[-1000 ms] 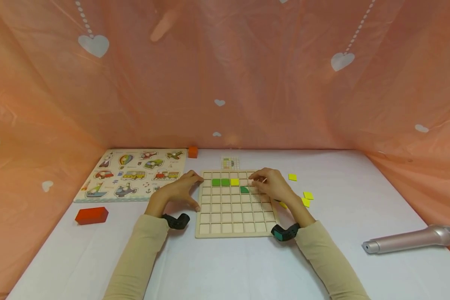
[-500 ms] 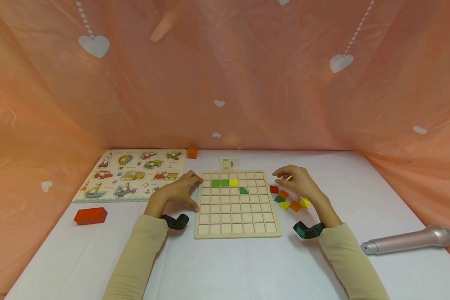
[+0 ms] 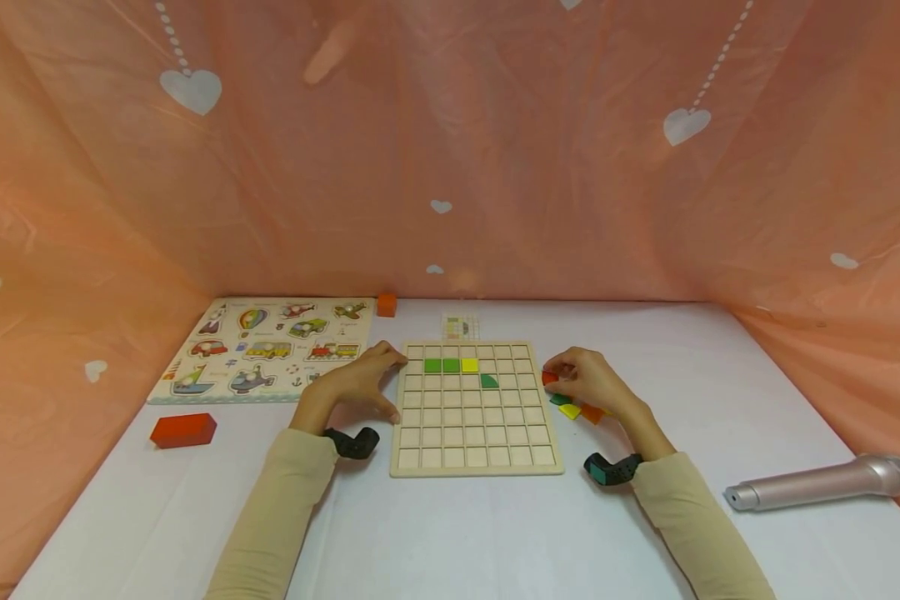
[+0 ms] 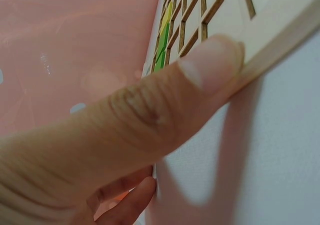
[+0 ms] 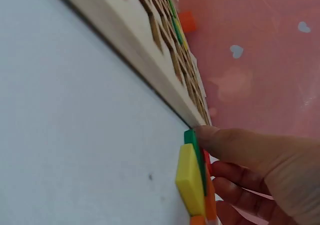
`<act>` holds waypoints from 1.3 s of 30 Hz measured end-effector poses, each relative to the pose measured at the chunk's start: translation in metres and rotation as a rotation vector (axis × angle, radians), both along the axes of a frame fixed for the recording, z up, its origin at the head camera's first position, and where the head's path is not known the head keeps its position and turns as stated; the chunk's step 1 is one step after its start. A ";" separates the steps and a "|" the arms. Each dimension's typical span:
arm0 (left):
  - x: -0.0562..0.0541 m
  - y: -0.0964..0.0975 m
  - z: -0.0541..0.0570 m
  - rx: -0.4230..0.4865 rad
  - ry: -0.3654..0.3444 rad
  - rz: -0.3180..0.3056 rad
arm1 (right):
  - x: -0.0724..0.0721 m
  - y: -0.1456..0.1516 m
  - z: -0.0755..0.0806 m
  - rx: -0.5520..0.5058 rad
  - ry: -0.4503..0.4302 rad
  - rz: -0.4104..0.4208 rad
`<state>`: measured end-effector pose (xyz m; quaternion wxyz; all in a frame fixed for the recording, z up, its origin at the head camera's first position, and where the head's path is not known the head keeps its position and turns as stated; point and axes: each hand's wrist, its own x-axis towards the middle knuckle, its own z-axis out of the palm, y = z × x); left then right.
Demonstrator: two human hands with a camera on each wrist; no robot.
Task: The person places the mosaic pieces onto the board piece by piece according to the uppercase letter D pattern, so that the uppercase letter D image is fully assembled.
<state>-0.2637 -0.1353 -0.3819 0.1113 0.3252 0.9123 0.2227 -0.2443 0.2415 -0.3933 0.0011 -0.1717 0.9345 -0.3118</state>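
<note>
A pale wooden grid board [image 3: 474,436] lies in the middle of the table. In one row sit two green square tiles [image 3: 442,365] and a yellow square tile [image 3: 469,365]; a green quarter-round tile [image 3: 489,381] fills a cell one row nearer. My left hand [image 3: 351,385] rests along the board's left edge, thumb [image 4: 215,60] on the frame. At the right edge, my right hand [image 3: 594,383] pinches a red tile [image 3: 550,377] between thumb and fingers. Beneath that hand are a green piece [image 3: 560,400], a yellow piece [image 5: 190,177] and an orange piece [image 3: 592,414], partly hidden.
A picture puzzle board [image 3: 258,354] lies at the back left, with a red block [image 3: 183,431] before it and an orange cube [image 3: 386,305] beside it. A small pattern card [image 3: 461,326] is behind the grid board. A silvery pink microphone-shaped object [image 3: 821,483] lies far right.
My right hand has left the grid, moved right off the board, then come down onto the loose pieces at the red tile. My left hand has stayed at the board's edge.
</note>
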 end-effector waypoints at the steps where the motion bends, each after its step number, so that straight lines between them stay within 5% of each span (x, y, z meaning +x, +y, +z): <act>1: 0.000 0.000 0.000 -0.001 0.000 -0.001 | 0.000 0.000 0.000 0.010 0.002 0.004; 14: -0.003 -0.004 -0.003 0.053 0.007 -0.038 | -0.003 -0.001 0.004 0.001 0.087 -0.006; 20: -0.002 -0.001 -0.001 0.023 -0.010 -0.002 | -0.001 -0.021 0.009 -0.041 0.182 0.103; 32: -0.001 0.000 0.000 0.005 -0.014 0.005 | 0.008 -0.062 0.003 -0.037 0.094 0.255; 39: 0.000 0.000 0.001 0.002 -0.014 0.005 | 0.005 -0.069 -0.006 -0.029 0.142 0.339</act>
